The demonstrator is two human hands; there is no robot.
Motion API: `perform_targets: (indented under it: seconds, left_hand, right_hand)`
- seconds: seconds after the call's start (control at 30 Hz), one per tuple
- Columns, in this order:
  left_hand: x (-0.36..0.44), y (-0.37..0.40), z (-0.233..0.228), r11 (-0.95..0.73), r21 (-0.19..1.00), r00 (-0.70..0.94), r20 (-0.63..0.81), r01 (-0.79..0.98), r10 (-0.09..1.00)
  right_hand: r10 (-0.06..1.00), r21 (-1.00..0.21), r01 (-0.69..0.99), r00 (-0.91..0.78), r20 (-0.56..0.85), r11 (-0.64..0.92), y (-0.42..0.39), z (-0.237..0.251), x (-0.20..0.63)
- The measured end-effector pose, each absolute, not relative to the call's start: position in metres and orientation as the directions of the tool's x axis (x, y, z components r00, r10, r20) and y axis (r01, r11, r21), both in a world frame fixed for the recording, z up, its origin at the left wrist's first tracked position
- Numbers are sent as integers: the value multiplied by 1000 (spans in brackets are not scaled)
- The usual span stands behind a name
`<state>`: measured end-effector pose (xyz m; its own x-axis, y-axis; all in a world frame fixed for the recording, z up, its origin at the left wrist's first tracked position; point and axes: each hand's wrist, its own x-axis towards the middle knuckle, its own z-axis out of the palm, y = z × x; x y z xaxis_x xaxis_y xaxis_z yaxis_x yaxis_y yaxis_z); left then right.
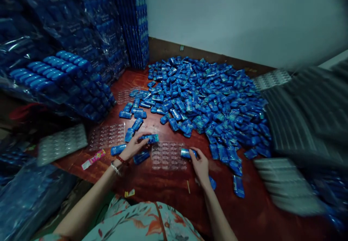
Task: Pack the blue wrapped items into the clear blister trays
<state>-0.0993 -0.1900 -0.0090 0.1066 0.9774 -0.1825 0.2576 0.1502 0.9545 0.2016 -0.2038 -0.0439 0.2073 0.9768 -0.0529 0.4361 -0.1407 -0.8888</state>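
Observation:
A clear plastic blister tray lies on the red-brown floor in front of me. My left hand grips a small blue packet at the tray's upper left corner. My right hand holds another blue packet over the tray's right edge. A big heap of the same blue packets spreads behind the tray. Several loose packets lie near my left hand.
Filled blue trays wrapped in plastic are stacked at the left and back. Empty clear trays lie left of me, and stacks of them stand at the right. A pink wrapper lies on the floor.

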Motion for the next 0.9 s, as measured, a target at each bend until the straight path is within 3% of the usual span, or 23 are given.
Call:
perform_targets:
  seconds: [0.1, 0.2, 0.27, 0.37, 0.5, 0.63, 0.73, 0.9]
  left_hand:
    - [-88, -210, -16, 178, 973, 146, -199, 148, 969]
    - [-85, -217, -23, 129, 974, 112, -151, 185, 982]
    - [-86, -217, -26, 94, 962, 80, -118, 256, 990]
    - [-87, -217, -26, 16, 931, 95, -54, 364, 994]
    - [-81, -218, -17, -102, 876, 108, 58, 471, 992]
    - [-65, -221, -6, -233, 792, 111, 206, 564, 972]
    - [-52, -224, -7, -285, 742, 182, 219, 606, 958]
    - [-43, -224, -22, -360, 626, 309, 194, 692, 931]
  right_hand:
    - [950, -903, 317, 208, -233, -291, -238, -43, 192]
    - [904, -912, 91, 201, -377, -400, -255, -32, 188]
    - [891, -905, -49, 161, -424, -422, -257, -24, 190]
    - [904, -904, -116, 72, -422, -412, -253, -16, 193]
    - [942, -947, -40, 100, -321, -319, -243, -18, 185]
    - [981, -934, 303, 93, -170, -191, -236, -27, 174]
    - [992, -853, 507, 57, -110, -123, -238, -31, 169]
    - [999, -817, 576, 45, 28, -3, -248, -35, 163]
